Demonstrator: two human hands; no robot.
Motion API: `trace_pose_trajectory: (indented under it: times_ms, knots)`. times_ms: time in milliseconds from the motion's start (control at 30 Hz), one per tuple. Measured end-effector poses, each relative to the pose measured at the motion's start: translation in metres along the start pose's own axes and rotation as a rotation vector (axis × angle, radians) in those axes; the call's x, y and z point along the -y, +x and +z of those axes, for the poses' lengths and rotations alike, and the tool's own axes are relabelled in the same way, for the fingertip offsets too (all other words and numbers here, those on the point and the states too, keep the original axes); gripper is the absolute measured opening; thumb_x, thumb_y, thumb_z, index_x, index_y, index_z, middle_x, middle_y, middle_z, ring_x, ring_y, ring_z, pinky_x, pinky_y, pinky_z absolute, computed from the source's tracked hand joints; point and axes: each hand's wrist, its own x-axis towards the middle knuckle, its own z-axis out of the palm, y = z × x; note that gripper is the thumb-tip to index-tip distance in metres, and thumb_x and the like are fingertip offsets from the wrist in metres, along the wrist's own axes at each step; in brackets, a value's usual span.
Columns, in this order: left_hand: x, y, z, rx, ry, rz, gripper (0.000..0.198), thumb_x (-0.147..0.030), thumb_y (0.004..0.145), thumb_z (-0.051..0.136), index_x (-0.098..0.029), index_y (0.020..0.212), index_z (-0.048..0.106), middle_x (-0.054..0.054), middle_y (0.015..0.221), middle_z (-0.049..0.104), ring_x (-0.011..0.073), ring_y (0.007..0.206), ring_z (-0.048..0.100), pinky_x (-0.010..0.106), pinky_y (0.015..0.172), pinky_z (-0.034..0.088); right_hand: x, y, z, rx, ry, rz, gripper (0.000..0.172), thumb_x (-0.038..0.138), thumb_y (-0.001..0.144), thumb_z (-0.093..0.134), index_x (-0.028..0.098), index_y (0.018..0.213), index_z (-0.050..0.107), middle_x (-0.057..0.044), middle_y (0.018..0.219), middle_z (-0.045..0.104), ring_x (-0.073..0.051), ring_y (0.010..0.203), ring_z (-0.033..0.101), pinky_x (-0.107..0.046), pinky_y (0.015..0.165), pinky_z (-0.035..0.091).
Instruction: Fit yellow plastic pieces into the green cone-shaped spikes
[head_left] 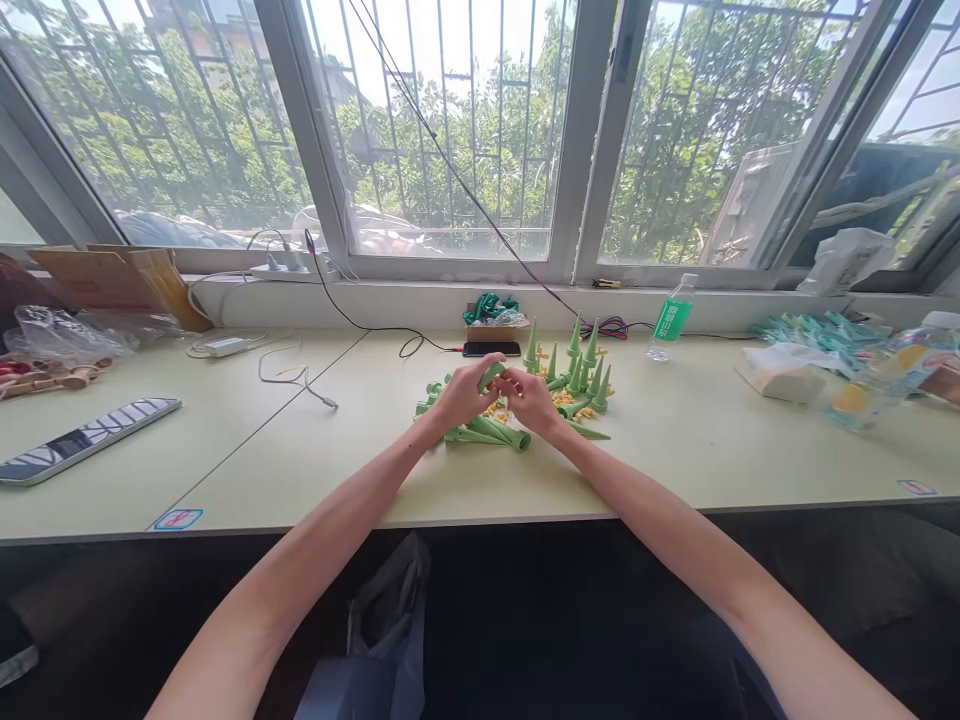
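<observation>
The left hand (466, 394) grips a green cone (491, 376), apparently steadying it for the right hand (532, 400), curled alongside, its grip unclear.

Lit brightly from outside through wide, grey-framed windows (615, 130), with bars (457, 76) and green trees (247, 150) beyond; edged below by a white sill (390, 300); furnished with a long, pale table (675, 450), dark underneath.

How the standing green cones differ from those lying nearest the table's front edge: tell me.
The standing cones point tip up; the lying cones rest on their sides. The standing cones have their wide ends down, while one of the lying cones shows its open end. Both are green and tapered.
</observation>
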Motion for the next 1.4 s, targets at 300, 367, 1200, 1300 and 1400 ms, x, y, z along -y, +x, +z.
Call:
trace_pose_trajectory:
  times_ms: [300,367,1200,1300,1400]
  knots:
    - [-0.003,0.001,-0.001,0.001,-0.022,-0.045,0.048,-0.019,0.076,0.058,-0.018,0.124,0.062,-0.005,0.064,0.054,0.008,0.055,0.041,0.018,0.059,0.039,-0.004,0.0,0.001,-0.005,-0.025,-0.009,0.024,0.03,0.092,0.049,0.019,0.083,0.068,-0.002,0.074,0.068,-0.013,0.058,0.055,-0.024,0.058,0.042]
    - [-0.003,0.001,-0.001,0.004,-0.042,-0.062,0.048,-0.019,0.076,0.058,-0.018,0.124,0.062,-0.005,0.064,0.054,0.0078,0.055,0.041,0.018,0.058,0.038,-0.006,0.001,0.002,-0.007,-0.025,-0.017,0.024,0.03,0.093,0.049,0.019,0.083,0.068,-0.002,0.073,0.067,-0.013,0.058,0.055,-0.024,0.058,0.041]
    - [0.006,0.005,0.002,-0.009,-0.386,-0.246,0.053,-0.025,0.083,0.056,-0.018,0.135,0.053,-0.003,0.067,0.056,0.0086,0.056,0.048,0.018,0.054,0.042,0.002,0.001,-0.002,-0.114,-0.002,0.03,0.027,0.043,0.092,0.056,0.019,0.094,0.067,-0.007,0.087,0.071,-0.017,0.065,0.064,-0.027,0.058,0.048]
    - [0.004,0.006,0.001,-0.005,-0.512,-0.345,0.053,-0.029,0.084,0.057,-0.015,0.135,0.052,-0.003,0.063,0.054,0.0093,0.053,0.047,0.018,0.048,0.041,0.002,0.001,-0.002,-0.125,0.006,0.037,0.025,0.04,0.089,0.06,0.019,0.101,0.066,-0.007,0.092,0.072,-0.014,0.06,0.062,-0.027,0.057,0.048]
    - [0.001,0.007,0.0,-0.006,-0.593,-0.379,0.05,-0.036,0.086,0.057,-0.013,0.131,0.054,-0.002,0.062,0.056,0.0108,0.053,0.05,0.019,0.045,0.043,0.002,0.001,-0.002,-0.122,0.005,0.026,0.023,0.036,0.087,0.062,0.019,0.103,0.066,-0.008,0.096,0.071,-0.013,0.058,0.06,-0.027,0.057,0.049]
